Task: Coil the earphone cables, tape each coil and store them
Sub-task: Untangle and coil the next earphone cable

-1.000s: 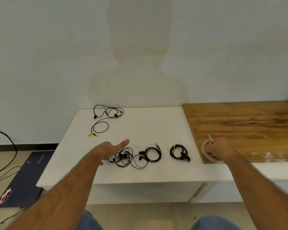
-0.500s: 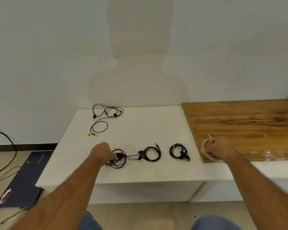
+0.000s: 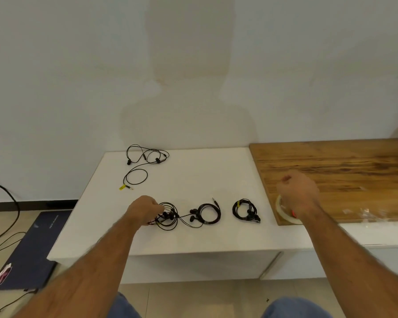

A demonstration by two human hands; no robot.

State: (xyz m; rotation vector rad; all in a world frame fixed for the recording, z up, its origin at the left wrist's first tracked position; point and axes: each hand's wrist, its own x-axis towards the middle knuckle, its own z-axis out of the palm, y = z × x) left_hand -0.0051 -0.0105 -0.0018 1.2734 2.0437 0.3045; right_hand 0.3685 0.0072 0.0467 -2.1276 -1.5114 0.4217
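Three coils lie left of the wooden board; left hand fingers pinch the leftmost coil, right hand fisted over the tape roll, grip unclear; taping likely follows.

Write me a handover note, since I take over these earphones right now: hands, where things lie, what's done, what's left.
Left hand: closed on the leftmost coil at the white table's front.
Right hand: fisted above the tape roll on the wooden board; whether it grips anything, I cannot tell.
Middle coil and right coil lie coiled in the same row; taping unclear.
Loose earphone at the back left is uncoiled.
Left: coil that one, tape what is untaped, store all four.
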